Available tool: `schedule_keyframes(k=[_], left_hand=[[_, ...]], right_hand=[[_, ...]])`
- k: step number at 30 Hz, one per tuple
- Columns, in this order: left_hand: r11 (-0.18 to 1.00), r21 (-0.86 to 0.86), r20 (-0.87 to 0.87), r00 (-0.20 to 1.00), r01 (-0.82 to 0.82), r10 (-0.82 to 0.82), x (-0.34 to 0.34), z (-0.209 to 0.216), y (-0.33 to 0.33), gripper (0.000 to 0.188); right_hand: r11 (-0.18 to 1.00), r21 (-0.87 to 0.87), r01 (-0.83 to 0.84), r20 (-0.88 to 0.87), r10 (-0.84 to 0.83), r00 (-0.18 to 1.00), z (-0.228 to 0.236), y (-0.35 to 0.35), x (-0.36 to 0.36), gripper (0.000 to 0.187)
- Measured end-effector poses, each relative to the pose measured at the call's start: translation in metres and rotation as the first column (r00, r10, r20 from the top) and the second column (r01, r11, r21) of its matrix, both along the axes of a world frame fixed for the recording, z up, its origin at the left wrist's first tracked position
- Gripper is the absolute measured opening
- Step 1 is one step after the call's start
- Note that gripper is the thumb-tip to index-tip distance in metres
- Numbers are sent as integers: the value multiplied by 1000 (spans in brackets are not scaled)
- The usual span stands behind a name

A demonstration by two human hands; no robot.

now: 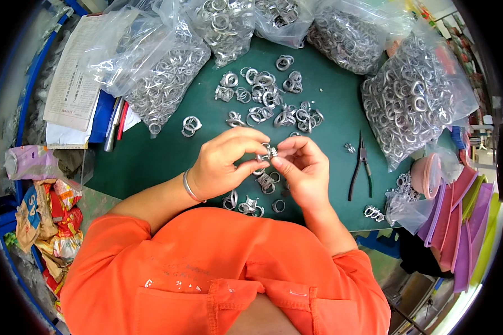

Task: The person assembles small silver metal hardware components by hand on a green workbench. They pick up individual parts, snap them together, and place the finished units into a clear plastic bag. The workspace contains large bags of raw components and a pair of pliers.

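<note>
the small silver ring piece (pixel 271 151) sits right between my two hands, above the green tabletop (pixel 332 131) and in front of my chest. it lies just to the right of my left hand's fingertips and just to the left of my right hand's – so neither hand is clearly nearer. my left hand (pixel 221 162) pinches it between thumb and forefinger, and my right hand (pixel 307 176) closes thumb and forefinger on its other side. its long axis i can't tell for sure; too much of it hides behind my fingers. what shows is shiny grey metal, a curved band toward the left and a ridged, toothed-looking part toward the right. a loose cluster of rings (pixel 267 182) lies just below it, toward me, more rings (pixel 264 89) lie beyond my hands – and the pliers (pixel 361 164) rest well apart, off to the right.
</note>
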State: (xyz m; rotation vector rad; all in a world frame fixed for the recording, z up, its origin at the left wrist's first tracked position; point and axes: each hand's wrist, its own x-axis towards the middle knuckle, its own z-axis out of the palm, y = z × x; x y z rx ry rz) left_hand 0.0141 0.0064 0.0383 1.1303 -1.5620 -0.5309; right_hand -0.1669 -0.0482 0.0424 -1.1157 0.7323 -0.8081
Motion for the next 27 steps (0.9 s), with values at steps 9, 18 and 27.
schedule_keyframes(k=[9,18,27], left_hand=[[978,-73,-20,980,195,-197,0,4,1,29],[961,169,-578,812,220,-84,6,-16,-1,27],[849,393,-844,506,352,181,14,1,-5,28]], right_hand=[[952,288,-107,85,86,993,-15,-14,3,18],[823,-503,263,46,-279,959,44,-83,14,19],[51,-997,-59,-78,-713,697,120,-272,15,14]])
